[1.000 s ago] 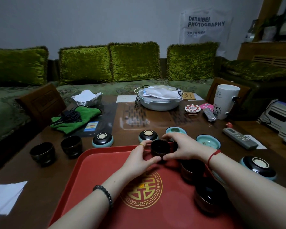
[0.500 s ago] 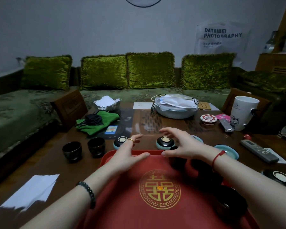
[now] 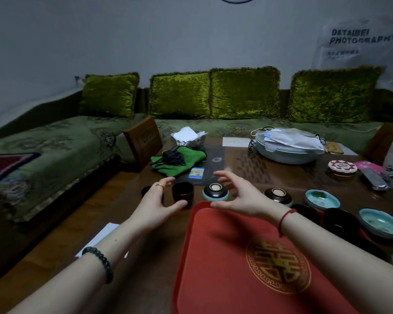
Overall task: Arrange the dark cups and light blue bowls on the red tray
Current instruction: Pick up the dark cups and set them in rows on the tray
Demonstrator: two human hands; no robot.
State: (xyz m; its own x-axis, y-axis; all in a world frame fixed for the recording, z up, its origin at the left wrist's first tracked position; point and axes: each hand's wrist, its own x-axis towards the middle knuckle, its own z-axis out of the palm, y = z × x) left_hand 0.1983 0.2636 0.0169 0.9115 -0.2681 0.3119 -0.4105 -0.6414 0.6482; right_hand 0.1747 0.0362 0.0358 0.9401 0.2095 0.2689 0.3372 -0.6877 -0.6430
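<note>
Head view, left hand [image 3: 156,203]: fingers spread and relaxed, holding nothing; thumb and forefinger bracket a dark cup [image 3: 182,191]; whether they touch it cannot be told
Dark cup: upright on the wooden table [image 3: 150,279], just left of the red tray [image 3: 213,268]
Right hand [image 3: 238,197]: spread, empty; above the tray's far-left corner, beside an overturned light blue bowl [image 3: 215,193]
On the tray: other dark cups [image 3: 339,219] at its right edge
Upright bowls [image 3: 322,198]: on the table, right of the tray
</note>
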